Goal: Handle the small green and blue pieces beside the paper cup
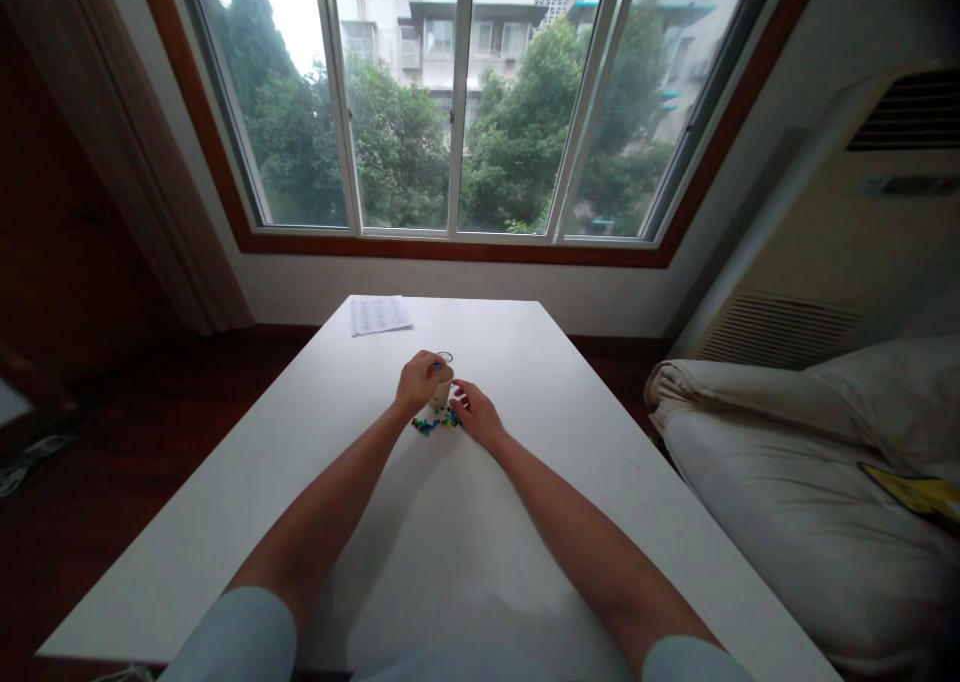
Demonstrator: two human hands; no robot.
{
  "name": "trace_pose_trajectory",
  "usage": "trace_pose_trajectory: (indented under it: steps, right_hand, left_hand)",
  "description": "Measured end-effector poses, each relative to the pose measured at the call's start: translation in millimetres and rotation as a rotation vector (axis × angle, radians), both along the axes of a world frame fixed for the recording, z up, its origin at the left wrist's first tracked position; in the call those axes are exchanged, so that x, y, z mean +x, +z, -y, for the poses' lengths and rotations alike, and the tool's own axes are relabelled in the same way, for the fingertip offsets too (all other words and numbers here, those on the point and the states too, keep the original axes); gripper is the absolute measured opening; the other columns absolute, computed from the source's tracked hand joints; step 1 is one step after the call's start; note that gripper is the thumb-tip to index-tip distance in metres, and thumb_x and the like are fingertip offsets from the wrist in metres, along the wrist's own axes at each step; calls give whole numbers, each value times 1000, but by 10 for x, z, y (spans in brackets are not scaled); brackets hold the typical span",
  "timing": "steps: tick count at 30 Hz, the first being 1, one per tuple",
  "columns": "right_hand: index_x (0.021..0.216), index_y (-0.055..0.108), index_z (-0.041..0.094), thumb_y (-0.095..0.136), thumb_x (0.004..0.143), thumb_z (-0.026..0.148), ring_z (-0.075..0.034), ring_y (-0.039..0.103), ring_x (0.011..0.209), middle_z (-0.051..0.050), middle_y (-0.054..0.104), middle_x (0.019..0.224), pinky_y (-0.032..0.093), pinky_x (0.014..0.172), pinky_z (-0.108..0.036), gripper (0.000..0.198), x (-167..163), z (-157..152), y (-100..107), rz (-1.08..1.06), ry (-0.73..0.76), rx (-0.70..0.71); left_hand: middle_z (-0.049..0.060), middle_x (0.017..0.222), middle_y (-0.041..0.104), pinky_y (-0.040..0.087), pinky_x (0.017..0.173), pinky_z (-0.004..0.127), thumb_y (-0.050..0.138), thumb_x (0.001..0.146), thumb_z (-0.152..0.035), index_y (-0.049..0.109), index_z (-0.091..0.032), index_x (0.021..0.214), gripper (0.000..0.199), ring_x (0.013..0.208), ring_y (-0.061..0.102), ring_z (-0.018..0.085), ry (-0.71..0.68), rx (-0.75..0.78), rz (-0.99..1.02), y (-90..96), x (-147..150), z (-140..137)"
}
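A small beige cup (pixel 440 394) stands on the white table, with a thin dark ring (pixel 445 355) showing just behind its top. My left hand (pixel 418 382) is at the cup's upper left, its fingers pinched at the rim around a tiny blue piece (pixel 438 365). On the cup's right side is my right hand (pixel 480 414), its fingers parted and slightly curled; whether they touch the cup I cannot tell. Small pieces in blue, green, yellow and black (pixel 426 426) lie scattered in front of the cup, some close to my right fingers. The cup's inside is hidden.
The white table (pixel 285 522) stretches toward the window (pixel 457 112). Printed sheets of paper (pixel 381 314) lie near its far left corner. At the right are a light-covered couch or bed (pixel 750 482) and a tall air conditioner (pixel 840 222). A curtain (pixel 142 142) hangs at the left.
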State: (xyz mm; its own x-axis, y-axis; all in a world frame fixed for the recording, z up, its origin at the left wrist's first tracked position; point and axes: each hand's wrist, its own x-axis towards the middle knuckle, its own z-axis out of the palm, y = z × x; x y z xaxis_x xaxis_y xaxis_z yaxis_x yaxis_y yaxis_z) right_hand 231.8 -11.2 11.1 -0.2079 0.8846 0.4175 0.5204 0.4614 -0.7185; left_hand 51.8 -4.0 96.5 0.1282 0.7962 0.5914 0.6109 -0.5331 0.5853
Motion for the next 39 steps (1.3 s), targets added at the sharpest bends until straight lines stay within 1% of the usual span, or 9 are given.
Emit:
trace_pose_trajectory:
  steps: [8,14,16,20,22,25,29,35,39]
  right_hand:
    - [135,52,24,55,90,29,-12,59,76,-4,62,109,52,73,-27,45,8,-5,-4,-1,14,5]
    - [135,52,24,53,91,29,-13,58,80,-4,62,109,51,74,-29,44,3,19,25,13,13,30]
    - [128,57,22,54,91,28,-16,57,86,-5,62,102,49,79,-31,38,7,19,45,57,-37,84]
    - [94,67,20,53,92,26,-20,53,87,-6,60,86,43,83,-32,15,33,-2,76,201,-200,123]
    - [88,66,20,54,92,27,-19,53,83,-5,60,83,42,79,-30,14,49,-8,76,264,-229,76]
    - [90,67,22,60,91,32,-19,54,82,-5,62,83,40,75,-29,13,64,8,64,364,-226,20]
    - [91,67,23,62,90,39,-19,57,81,-5,65,85,39,70,-28,17,57,61,62,449,-213,22]
    - [94,68,25,67,86,45,-17,58,76,-3,67,81,37,66,-26,21,70,63,122,478,-117,-9]
    - [93,69,26,68,84,52,-15,56,68,0,64,73,34,61,-24,27,125,26,181,487,13,-70]
  left_hand:
    - [5,108,70,50,91,32,49,85,-11,70,-21,101,28,100,62,18,-1,-6,51,4,-9,-29]
    - [5,103,72,47,95,38,54,86,-19,71,-22,110,29,99,61,22,118,-36,-39,-9,29,-72]
    - [6,107,71,45,98,39,55,86,-20,71,-22,108,27,104,59,23,132,-25,-71,-10,21,-67]
    - [8,113,67,44,101,40,52,89,-21,70,-21,104,24,108,56,24,139,59,-55,7,-25,34]
    - [8,111,65,44,100,40,49,91,-22,68,-21,104,23,108,56,23,183,97,-19,5,-66,116]
    - [8,109,63,48,94,36,47,92,-23,66,-21,106,24,105,58,22,234,112,25,-55,-181,216]
    - [6,100,65,48,78,30,47,91,-24,67,-22,104,24,85,61,17,288,-26,-58,-238,-474,214]
    - [4,90,72,45,73,28,53,88,-34,72,-24,94,23,82,64,19,211,-423,-353,-466,-833,91]
    - [6,94,73,44,72,28,54,87,-38,73,-25,95,24,85,65,20,180,-438,-454,-520,-789,148]
